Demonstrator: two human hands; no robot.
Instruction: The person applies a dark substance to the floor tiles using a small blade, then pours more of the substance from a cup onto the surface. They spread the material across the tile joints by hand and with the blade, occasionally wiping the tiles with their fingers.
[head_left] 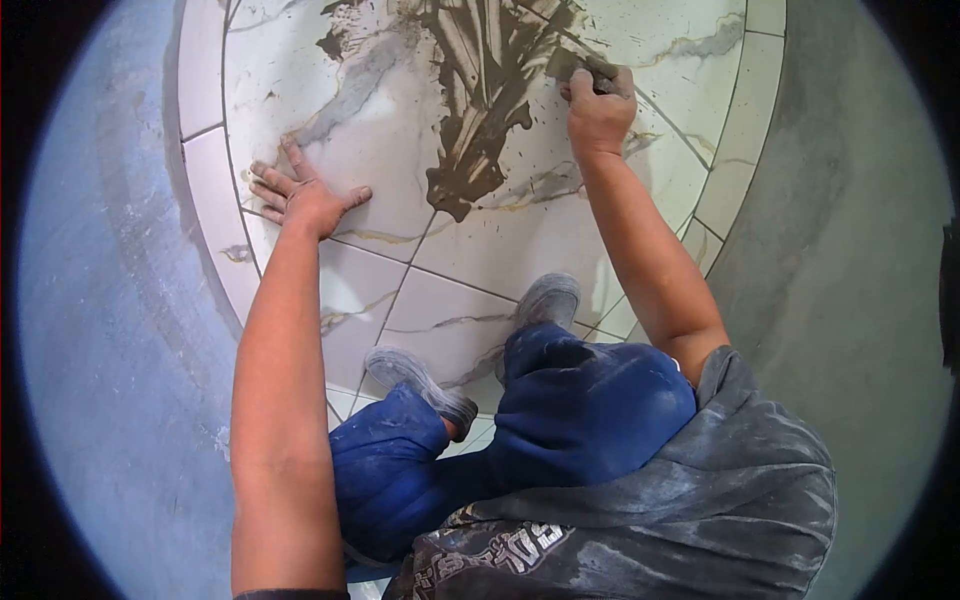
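My left hand (307,203) is spread with its palm down on the marble-patterned floor tiles (375,165). In my right hand (603,115) is a small flat scraper (565,64), its blade coated in brownish-grey paste. The fingers wrap round its dark handle, which they partly hide. Wet brown-grey grout (468,165) lies smeared in streaks over the tiles between my two hands, nearer to the right one. Splashes and small spots of it dot the tiles around.
My dusty shoes (548,298) stand on the tiles just in front of my bent knees. Narrow border tiles (215,190) run along both sides. Beyond them are a bluish wall surface (110,280) at left and a grey-green one (850,230) at right.
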